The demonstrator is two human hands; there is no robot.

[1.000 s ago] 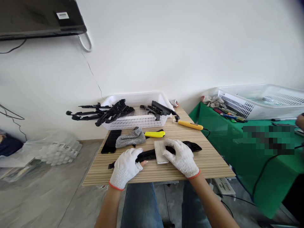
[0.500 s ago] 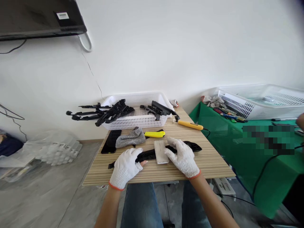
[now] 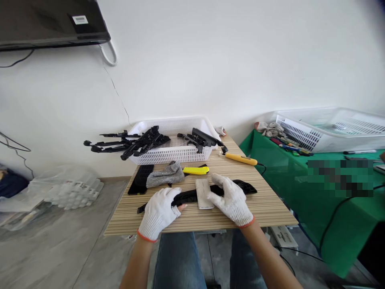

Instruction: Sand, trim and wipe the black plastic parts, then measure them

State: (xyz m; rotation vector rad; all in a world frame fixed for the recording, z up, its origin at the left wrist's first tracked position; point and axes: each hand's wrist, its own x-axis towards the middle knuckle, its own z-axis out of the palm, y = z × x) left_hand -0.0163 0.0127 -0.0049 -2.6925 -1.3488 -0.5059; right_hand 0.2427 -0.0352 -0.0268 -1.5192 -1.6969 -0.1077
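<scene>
Across the lower middle of the frame, on the striped wooden tabletop [image 3: 264, 208], a long black plastic strip [image 3: 192, 195] runs left to right, left gloved hand [image 3: 159, 212] clamping its left end, right gloved hand [image 3: 230, 198] lying open-fingered beside a grey flat sanding block [image 3: 203, 193].

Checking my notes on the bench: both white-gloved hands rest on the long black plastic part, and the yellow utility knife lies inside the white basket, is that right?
Not quite. The head view shows the yellow utility knife lying on the striped wooden table, in front of the white plastic basket, not inside it. The rest holds: the left hand and right hand, in white gloves, both rest on the long black plastic part.
</scene>
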